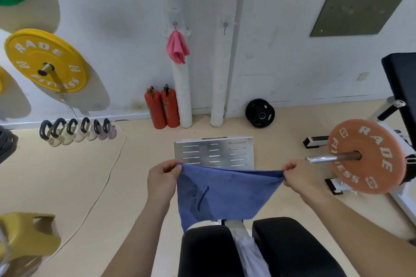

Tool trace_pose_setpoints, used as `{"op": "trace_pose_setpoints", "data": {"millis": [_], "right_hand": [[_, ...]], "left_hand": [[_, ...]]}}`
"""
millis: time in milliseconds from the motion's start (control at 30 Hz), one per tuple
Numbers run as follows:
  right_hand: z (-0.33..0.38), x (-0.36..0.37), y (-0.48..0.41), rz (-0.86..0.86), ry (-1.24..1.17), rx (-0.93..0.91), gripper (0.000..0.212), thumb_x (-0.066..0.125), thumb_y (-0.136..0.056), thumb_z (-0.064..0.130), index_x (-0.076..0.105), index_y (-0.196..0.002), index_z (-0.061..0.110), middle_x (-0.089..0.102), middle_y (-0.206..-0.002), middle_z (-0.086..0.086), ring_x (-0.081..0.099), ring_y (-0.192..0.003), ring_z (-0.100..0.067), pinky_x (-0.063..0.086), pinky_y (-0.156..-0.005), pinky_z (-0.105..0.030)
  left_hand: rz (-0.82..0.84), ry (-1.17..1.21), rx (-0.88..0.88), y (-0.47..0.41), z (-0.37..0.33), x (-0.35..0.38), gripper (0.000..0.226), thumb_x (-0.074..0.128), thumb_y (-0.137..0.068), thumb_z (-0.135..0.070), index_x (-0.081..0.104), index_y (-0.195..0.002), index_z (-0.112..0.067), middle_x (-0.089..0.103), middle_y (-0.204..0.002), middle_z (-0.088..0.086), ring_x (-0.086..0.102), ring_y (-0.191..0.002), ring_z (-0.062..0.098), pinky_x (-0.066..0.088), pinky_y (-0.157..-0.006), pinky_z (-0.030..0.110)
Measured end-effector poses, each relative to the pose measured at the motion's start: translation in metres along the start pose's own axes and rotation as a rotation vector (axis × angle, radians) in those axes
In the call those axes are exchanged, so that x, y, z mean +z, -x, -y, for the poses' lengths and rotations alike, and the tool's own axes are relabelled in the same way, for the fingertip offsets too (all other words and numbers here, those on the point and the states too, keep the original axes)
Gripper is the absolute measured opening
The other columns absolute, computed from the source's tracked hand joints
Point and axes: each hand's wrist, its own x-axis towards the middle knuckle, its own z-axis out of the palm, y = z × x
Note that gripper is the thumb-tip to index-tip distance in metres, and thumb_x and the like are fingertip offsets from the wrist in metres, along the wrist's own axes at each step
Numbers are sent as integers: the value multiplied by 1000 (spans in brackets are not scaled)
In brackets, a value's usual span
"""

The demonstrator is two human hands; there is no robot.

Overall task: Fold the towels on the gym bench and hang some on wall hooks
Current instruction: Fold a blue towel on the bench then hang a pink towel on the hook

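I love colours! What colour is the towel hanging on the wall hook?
Pink. The hanging towel shows best in the head view.

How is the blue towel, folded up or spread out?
Spread out: the blue towel hangs stretched between the left hand and right hand, pinched at its top corners.

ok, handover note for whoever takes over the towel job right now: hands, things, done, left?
Left hand and right hand each pinch a top corner of the blue towel, which hangs spread above the gym bench.
Done: pink towel hangs on the left wall hook.
Right wall hook is bare.
Left: fold or hang the blue towel. A pale cloth lies between the bench pads; cannot tell if it is a towel.
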Motion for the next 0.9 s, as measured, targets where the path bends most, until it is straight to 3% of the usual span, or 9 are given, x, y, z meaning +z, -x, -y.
{"op": "trace_pose_setpoints", "data": {"millis": [100,233,333,533,700,767,833,900], "right_hand": [[15,-13,-2,-86,3,-111,26,50,-77,-1,64,-73,20,67,-76,-7,65,-77,-30,57,-73,-45],[19,-31,8,-233,78,-280,18,44,-84,3,49,-80,20,60,-78,-8,64,-68,-34,55,-64,-44],[0,-31,30,-178,98,-277,18,40,-90,7,41,-79,22,58,-70,-11,63,-63,-33,55,-60,-47],[-44,-21,92,32,139,-383,14,43,-93,11,51,-84,18,59,-64,-5,61,-59,-28,51,-60,-44],[-72,-49,131,12,-9,-403,16,46,-92,9,56,-82,16,61,-61,-1,63,-50,-16,54,-59,-36],[-85,-64,148,60,-189,-340,16,48,-92,8,57,-82,18,60,-63,0,63,-47,-11,52,-52,-28],[-96,-81,162,71,-354,-303,18,49,-91,5,58,-80,18,61,-65,-1,67,-55,-15,48,-51,-23],[-102,-98,176,67,-470,-294,21,49,-89,0,57,-79,17,64,-67,-4,69,-58,-16,46,-48,-18]], "left_hand": [[-49,12,59,5,-11,-5,17,62,-88,-8,73,-83,-21,70,-82,-1,60,-78,15,46,-67,26],[47,119,-11,21,-21,-10,22,61,-92,-20,71,-78,-6,60,-58,4,52,-57,18,49,-61,28],[115,138,-94,41,-10,-10,25,64,-90,-23,68,-74,-4,64,-63,10,59,-61,22,54,-68,31],[266,32,-248,104,46,21,19,62,-91,-19,68,-84,-2,68,-71,12,65,-66,21,54,-68,30],[484,-120,-302,182,88,64,6,59,-91,-11,64,-94,-9,70,-78,11,64,-64,19,50,-58,22],[556,-211,-257,212,103,87,20,64,-87,-14,59,-106,-19,69,-92,10,66,-73,18,51,-62,23],[632,-391,-120,240,114,111,45,70,-82,-26,47,-120,-32,61,-109,1,62,-94,14,50,-77,23],[594,-490,41,263,117,131,66,74,-77,-35,36,-132,-35,48,-118,-10,50,-109,9,43,-92,23]]}}
